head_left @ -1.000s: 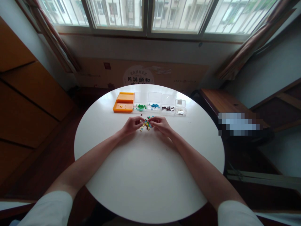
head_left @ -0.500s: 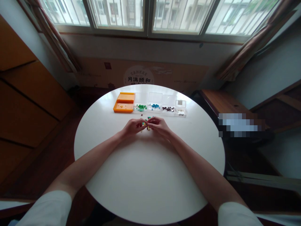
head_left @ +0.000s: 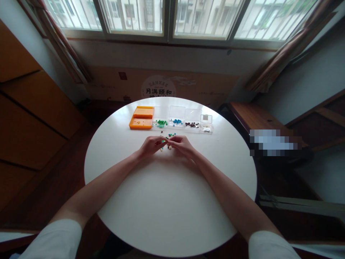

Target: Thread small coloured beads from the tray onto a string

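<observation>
A small heap of tiny coloured beads (head_left: 166,138) lies on the round white table (head_left: 167,201), near its far side. My left hand (head_left: 151,145) and my right hand (head_left: 181,143) meet over the heap, fingertips touching and curled in a pinch. Most of the beads are hidden under the fingers. What the fingers pinch is too small to name.
Behind the heap stands a row of boxes: an orange tray (head_left: 141,117), then clear boxes with green beads (head_left: 161,123), blue beads (head_left: 176,121), dark beads (head_left: 192,124) and a small clear box (head_left: 206,124). A wooden bench (head_left: 253,118) stands at the right, cabinets at the left.
Both hands have closed in toward each other over the heap, so fewer beads show between them. The boxes have not moved.
</observation>
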Demonstrator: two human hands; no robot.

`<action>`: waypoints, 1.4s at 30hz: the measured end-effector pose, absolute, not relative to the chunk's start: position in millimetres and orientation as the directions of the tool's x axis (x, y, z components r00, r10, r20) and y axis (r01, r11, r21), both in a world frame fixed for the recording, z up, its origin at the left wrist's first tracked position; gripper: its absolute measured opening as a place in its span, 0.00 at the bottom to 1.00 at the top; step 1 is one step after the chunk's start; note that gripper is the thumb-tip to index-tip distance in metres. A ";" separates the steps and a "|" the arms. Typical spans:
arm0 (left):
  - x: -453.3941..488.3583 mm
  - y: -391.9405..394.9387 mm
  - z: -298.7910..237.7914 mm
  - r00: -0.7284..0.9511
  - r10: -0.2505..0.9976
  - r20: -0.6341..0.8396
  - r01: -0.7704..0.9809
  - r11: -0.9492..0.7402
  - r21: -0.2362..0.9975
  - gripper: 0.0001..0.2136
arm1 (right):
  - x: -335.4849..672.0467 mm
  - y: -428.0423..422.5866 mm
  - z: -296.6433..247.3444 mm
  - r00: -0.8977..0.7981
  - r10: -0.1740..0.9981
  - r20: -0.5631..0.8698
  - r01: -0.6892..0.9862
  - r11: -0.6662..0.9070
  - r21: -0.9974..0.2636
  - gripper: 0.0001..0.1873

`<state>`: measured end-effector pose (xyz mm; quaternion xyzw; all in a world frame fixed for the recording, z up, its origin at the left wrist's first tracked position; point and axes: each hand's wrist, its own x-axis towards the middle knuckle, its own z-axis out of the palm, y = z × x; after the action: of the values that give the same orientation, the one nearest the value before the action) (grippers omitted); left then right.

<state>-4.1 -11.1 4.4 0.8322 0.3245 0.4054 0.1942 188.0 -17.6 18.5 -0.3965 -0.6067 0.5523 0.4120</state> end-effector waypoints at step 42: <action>-4.9 -4.2 -4.2 0.436 0.752 0.494 0.399 -0.653 0.643 0.10 | 186.7 -17.9 17.4 -0.347 0.934 0.084 -0.038 0.076 -0.996 0.20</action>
<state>-4.9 -4.2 -4.2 0.8177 0.3521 0.3976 0.2221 186.7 -17.9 17.4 -0.3770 -0.5946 0.5656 0.4295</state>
